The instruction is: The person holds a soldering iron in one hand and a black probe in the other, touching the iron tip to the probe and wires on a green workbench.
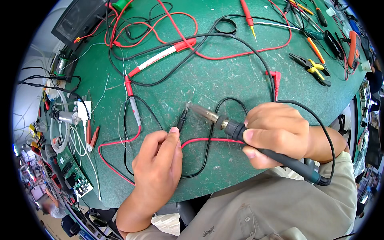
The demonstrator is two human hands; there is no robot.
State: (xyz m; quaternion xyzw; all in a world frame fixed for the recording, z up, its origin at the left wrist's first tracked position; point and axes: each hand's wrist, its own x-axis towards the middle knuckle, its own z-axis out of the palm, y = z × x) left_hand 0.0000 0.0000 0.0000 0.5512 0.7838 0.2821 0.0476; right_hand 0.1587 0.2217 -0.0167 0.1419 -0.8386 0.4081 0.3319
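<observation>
My right hand (278,134) is wrapped round the dark handle of a soldering iron (290,163). Its metal barrel points left, and the tip is blurred. Between the thumb and fingers of my left hand (158,160) is a black test-lead probe (182,121), its metal end tilted up and away from me. The iron's tip lies at or very near that metal end; whether they touch I cannot tell. Beside the left hand, a black cable (205,160) and a red cable (200,140) loop over the green work surface (240,176).
Further off lie a white-and-red marker (156,60), a red-and-grey probe (133,108) and a red probe (247,17). Yellow-and-black pliers (312,69) and an orange-handled tool (316,50) are at right. A circuit board (72,174) and a solder reel (62,66) stand left.
</observation>
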